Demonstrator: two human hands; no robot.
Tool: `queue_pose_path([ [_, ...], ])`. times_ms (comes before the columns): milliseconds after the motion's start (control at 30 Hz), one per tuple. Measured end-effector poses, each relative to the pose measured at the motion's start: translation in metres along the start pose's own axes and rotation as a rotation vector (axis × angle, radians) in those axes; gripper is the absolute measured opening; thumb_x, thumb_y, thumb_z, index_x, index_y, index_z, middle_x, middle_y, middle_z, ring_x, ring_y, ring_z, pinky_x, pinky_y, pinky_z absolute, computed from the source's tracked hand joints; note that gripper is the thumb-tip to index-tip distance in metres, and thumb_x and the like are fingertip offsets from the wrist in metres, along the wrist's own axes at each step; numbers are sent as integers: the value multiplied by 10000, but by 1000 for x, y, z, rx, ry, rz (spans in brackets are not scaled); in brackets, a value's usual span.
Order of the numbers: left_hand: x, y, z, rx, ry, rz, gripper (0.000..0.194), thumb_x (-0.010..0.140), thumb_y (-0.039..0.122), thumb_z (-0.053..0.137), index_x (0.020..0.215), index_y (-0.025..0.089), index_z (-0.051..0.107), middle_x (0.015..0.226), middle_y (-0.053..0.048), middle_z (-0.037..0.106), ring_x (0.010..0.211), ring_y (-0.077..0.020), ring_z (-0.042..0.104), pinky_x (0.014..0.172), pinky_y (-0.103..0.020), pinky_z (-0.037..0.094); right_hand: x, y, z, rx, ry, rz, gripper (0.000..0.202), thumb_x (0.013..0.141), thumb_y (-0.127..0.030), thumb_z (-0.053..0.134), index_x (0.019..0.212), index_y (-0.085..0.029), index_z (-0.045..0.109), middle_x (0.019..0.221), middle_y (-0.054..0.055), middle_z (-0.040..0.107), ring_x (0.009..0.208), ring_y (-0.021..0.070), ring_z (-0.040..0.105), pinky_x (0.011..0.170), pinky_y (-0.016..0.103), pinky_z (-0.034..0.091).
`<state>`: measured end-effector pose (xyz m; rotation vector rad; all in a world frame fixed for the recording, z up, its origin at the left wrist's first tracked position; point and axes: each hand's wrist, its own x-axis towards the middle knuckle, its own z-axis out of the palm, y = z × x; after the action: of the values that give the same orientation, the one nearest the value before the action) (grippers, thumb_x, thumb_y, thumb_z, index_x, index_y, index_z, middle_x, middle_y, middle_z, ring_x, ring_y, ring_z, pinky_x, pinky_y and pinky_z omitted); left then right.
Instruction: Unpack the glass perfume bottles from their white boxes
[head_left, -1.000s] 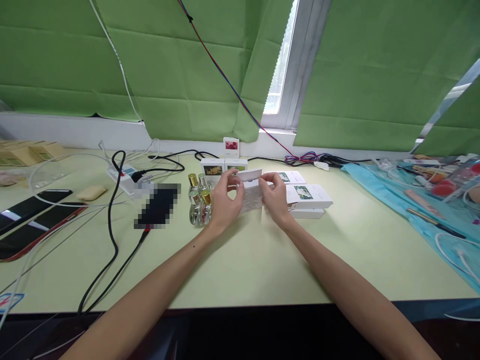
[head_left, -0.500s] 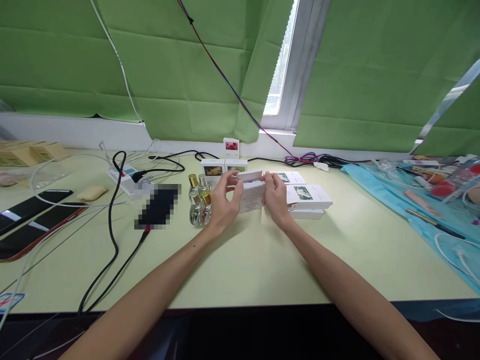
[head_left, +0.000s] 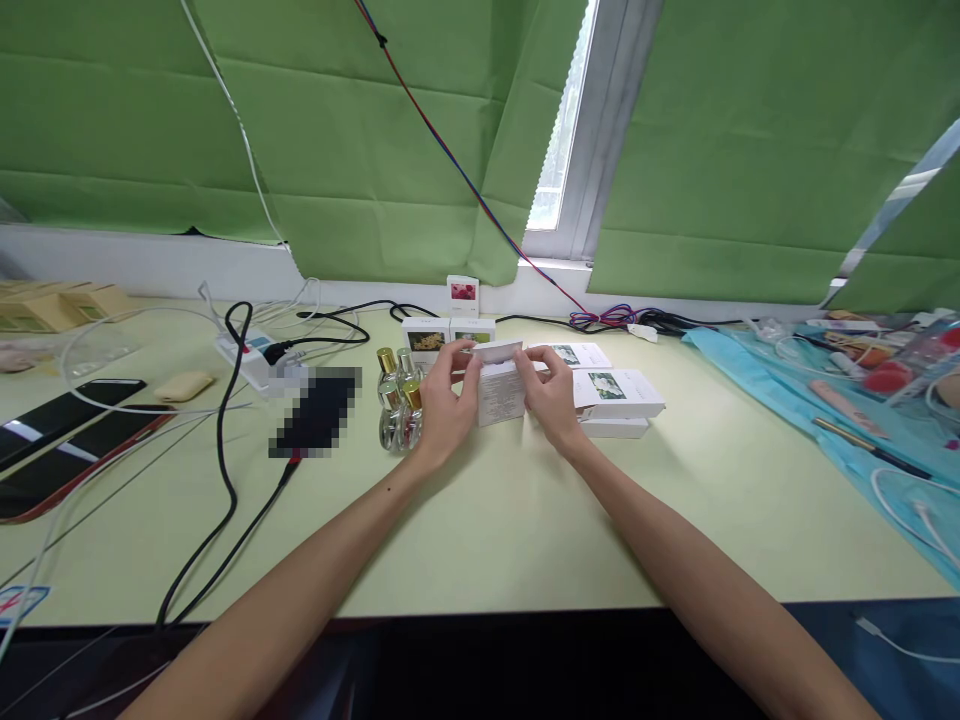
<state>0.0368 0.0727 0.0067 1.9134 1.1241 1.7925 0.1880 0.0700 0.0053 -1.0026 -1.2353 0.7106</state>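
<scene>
Between my two hands stands a small white carton point(head_left: 501, 398) with printed text on the side facing me and its top flap point(head_left: 499, 352) raised. My left hand point(head_left: 450, 402) grips the carton's left side, thumb and fingers near the top edge. On the other side, my right hand point(head_left: 551, 392) is closed on the right edge, fingertips by the flap. Just left of my left hand are several small glass bottles point(head_left: 390, 400) with gold and silver caps. White cartons with a flower picture point(head_left: 619, 392) lie stacked to the right of my right hand.
Behind my hands stand cartons with pictures point(head_left: 426, 340) and one by the wall point(head_left: 463, 296). A power strip point(head_left: 251, 360), black cable point(head_left: 221, 450) and phones point(head_left: 82, 460) lie left. Blue plastic sheeting point(head_left: 757, 385) with clutter covers the right side.
My right hand has shifted up along the carton's right edge toward the flap, uncovering more of the printed side. My left hand stays nearly where it was.
</scene>
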Motion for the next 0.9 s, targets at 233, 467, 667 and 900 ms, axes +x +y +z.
queue_pose_path([
  [233, 1, 1, 0, -8, 15, 8, 201, 992, 398, 572, 1105, 244, 633, 937, -30, 712, 847, -158, 680, 767, -295, 579, 1, 4, 1, -15, -18, 2, 377, 887, -608, 638, 874, -234, 589, 751, -22, 617, 440, 86, 403, 413, 261, 276],
  [467, 0, 1, 0, -19, 24, 36, 226, 981, 440, 586, 1045, 230, 641, 950, -27, 713, 862, -157, 687, 792, -299, 590, 0, -3, 1, -19, 16, -27, 484, 942, -693, 499, 800, -238, 584, 594, -34, 494, 533, 140, 493, 475, 267, 371],
  [667, 0, 3, 0, -20, 35, 34, 220, 965, 428, 608, 973, 216, 667, 947, -32, 728, 869, -162, 697, 807, -304, 604, -1, -4, 2, -3, 5, 7, 476, 896, -703, 571, 817, -234, 559, 698, -28, 564, 488, 108, 463, 459, 268, 361],
  [900, -4, 7, -1, 14, 77, 45, 198, 959, 379, 628, 943, 202, 715, 940, -39, 735, 857, -152, 683, 793, -301, 618, -2, -4, 3, -21, 7, 10, 441, 893, -664, 599, 837, -228, 559, 767, -24, 591, 444, 81, 410, 418, 267, 305],
])
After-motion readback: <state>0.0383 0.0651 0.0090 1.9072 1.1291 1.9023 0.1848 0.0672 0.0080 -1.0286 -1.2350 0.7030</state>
